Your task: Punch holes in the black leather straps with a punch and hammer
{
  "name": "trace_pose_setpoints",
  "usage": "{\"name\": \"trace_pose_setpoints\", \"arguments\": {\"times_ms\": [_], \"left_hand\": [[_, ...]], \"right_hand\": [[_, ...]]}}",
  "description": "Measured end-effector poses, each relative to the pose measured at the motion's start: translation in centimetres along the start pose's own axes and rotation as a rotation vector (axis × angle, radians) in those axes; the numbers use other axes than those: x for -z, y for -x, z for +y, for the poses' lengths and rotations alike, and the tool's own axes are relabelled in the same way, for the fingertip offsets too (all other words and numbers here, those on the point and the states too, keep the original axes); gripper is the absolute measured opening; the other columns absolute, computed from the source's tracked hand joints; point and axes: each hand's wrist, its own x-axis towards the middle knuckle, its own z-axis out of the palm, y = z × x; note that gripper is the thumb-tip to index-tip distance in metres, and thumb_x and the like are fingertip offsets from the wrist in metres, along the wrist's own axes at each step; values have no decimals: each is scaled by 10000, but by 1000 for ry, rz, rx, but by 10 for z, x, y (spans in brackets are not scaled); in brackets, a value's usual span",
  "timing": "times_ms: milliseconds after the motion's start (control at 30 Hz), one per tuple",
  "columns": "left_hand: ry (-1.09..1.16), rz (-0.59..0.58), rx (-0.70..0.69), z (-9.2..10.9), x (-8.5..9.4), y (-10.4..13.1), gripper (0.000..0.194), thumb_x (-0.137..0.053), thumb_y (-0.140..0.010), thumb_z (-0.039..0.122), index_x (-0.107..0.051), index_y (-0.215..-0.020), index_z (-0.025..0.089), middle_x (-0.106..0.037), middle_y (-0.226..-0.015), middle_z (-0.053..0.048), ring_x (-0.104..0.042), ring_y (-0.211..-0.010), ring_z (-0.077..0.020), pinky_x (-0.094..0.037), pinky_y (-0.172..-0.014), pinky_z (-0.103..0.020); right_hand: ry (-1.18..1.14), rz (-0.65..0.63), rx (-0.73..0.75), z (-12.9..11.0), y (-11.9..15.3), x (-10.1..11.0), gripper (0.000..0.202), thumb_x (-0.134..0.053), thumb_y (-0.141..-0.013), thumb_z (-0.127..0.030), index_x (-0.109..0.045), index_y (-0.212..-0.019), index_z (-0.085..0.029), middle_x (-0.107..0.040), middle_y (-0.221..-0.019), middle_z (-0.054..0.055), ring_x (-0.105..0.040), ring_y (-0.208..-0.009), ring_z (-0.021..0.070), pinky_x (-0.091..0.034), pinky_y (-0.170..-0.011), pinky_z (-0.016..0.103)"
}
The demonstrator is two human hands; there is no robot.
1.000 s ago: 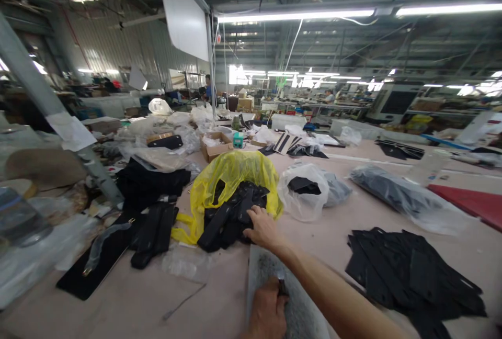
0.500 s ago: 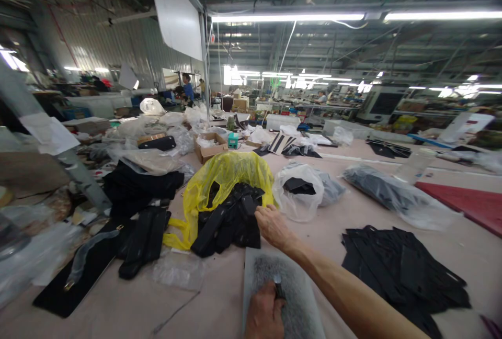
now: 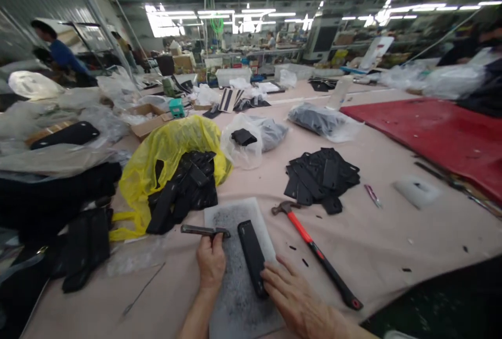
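My left hand (image 3: 212, 263) pinches a dark metal tool (image 3: 202, 230) over the left part of a whitish, black-speckled board (image 3: 231, 276). On that board lies a long black piece (image 3: 251, 255), slanting slightly. My right hand (image 3: 294, 292) rests at its lower right side, fingers fairly straight and touching its edge. Right of the board is a claw hammer (image 3: 309, 242) with an orange and black handle. A pile of flat black pieces (image 3: 321, 177) sits beyond the hammer. More black pieces (image 3: 192, 182) spill from a yellow plastic bag (image 3: 145, 171) at the left.
Clear bags with dark contents (image 3: 321, 119) lie farther back. A red sheet (image 3: 431, 130) covers the right side. A small pink cutter (image 3: 372, 195) and a white block (image 3: 418, 190) are at the right. A person in blue (image 3: 65, 56) is at the far left.
The view has swung right and down. My right hand has left the bag's black pieces and now touches a black piece on the board. The hammer has come into view.
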Motion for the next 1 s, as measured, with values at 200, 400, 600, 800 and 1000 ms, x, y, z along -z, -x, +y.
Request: {"name": "trace_pose_setpoints", "arguments": {"times_ms": [200,400,600,800,1000], "left_hand": [[-82,-1,-52,9,1,1,299,-534,-792,428,-687,-846,177,-748,-825,-114,-689,-817,-283,-517,-723,-354],[14,24,45,11,-1,-2,292,-542,-782,435,-661,-819,171,-747,-792,-108,-696,-775,-272,-519,-712,-361],[165,6,57,9,0,2,278,-551,-804,410,-666,-846,160,-746,-791,-102,-703,-741,-245,-534,-703,-343],[129,20,45,10,0,5,268,-524,-835,379,-669,-843,154,-730,-787,-100,-677,-745,-233,-517,-698,-325],[118,31,65,10,0,6,274,-531,-820,394,-676,-852,164,-731,-801,-115,-678,-770,-261,-513,-722,-346]], "right_hand": [[-75,150,-43,-5,5,2,378,-392,-838,-51,-590,-1142,-156,-665,-1162,118,-560,-1168,219,-351,-1105,464],[-175,-17,-79,54,14,27,401,-423,-775,-33,-640,-1055,-222,-621,-1266,70,-529,-1209,222,-327,-1109,499],[-234,162,-453,122,1,5,550,-349,-741,-29,-607,-1203,-180,-536,-1365,118,-515,-1247,218,-426,-1042,410],[-159,223,-800,127,-54,-32,335,-422,-883,-311,-604,-1116,-152,-643,-1103,131,-633,-997,268,-495,-885,406],[-183,285,-821,110,-75,-40,373,-399,-883,-347,-587,-1141,-154,-633,-1150,145,-642,-1001,267,-493,-895,411]]}}
